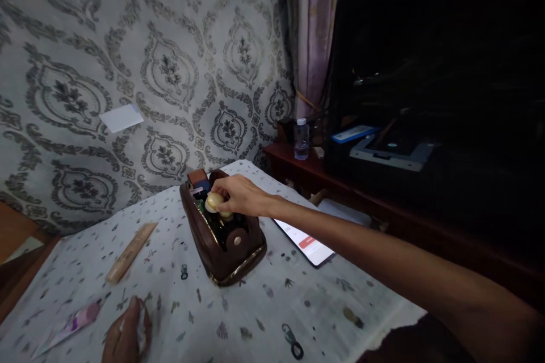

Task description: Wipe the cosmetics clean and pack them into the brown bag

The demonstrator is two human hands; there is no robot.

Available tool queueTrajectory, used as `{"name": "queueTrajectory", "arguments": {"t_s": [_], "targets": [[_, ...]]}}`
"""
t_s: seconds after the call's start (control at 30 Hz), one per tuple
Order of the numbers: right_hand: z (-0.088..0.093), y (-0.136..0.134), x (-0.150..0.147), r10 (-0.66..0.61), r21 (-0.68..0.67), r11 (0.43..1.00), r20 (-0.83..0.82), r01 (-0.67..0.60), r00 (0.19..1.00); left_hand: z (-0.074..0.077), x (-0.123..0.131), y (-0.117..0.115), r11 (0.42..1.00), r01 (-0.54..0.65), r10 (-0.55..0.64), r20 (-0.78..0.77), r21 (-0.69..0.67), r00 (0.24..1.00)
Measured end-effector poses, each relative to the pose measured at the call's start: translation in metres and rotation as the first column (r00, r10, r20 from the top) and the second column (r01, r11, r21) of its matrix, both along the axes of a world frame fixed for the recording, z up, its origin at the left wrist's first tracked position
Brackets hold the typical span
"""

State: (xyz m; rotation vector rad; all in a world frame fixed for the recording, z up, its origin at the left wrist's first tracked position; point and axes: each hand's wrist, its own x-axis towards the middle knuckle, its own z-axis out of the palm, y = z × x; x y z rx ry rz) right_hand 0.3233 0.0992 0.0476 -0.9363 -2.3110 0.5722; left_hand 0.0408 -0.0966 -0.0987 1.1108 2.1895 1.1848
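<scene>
A brown leather toiletry bag (208,238) lies unzipped on the patterned cloth, packed with several small items. Over its opening, my right hand (236,193) is closed on a small round cream-coloured jar (214,202) with a glossy lid. Dark bottles and a brown-and-blue item (197,180) show inside the bag; its depths are in shadow. My left hand (123,334) rests low at the front, fingers curled around something whitish that I cannot make out. Close to it lies a white tube with a pink cap (70,326). Farther back is a beige tube (131,252).
A phone with a lit screen (307,241) lies right of the bag, partly under my right forearm. Beyond it, a dark red cabinet (293,161) holds a clear bottle (301,140). A large dark screen (426,68) stands at right. Patterned wallpaper (170,68) bounds the back.
</scene>
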Motion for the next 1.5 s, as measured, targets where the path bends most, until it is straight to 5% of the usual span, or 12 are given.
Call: {"name": "queueTrajectory", "arguments": {"t_s": [0.17, 0.43, 0.63, 1.5], "targets": [[0.001, 0.009, -0.013, 0.029, 0.127, 0.989, 0.322, -0.073, 0.946, -0.002, -0.001, 0.001, 1.000, -0.029, 0.029, 0.017, 0.007, 0.999], [0.017, 0.013, -0.022, 0.056, 0.088, 0.989, 0.523, -0.119, 0.851, 0.009, 0.008, 0.001, 1.000, -0.017, 0.018, 0.061, -0.010, 0.998], [0.023, 0.013, -0.024, 0.082, 0.059, 0.989, 0.560, -0.139, 0.824, 0.011, 0.010, 0.000, 1.000, 0.017, -0.016, 0.062, -0.021, 0.998], [0.003, 0.013, -0.038, 0.021, 0.164, 0.968, 0.697, -0.188, 0.716, -0.018, -0.015, 0.000, 0.996, -0.045, 0.052, -0.099, 0.076, 0.994]]}}
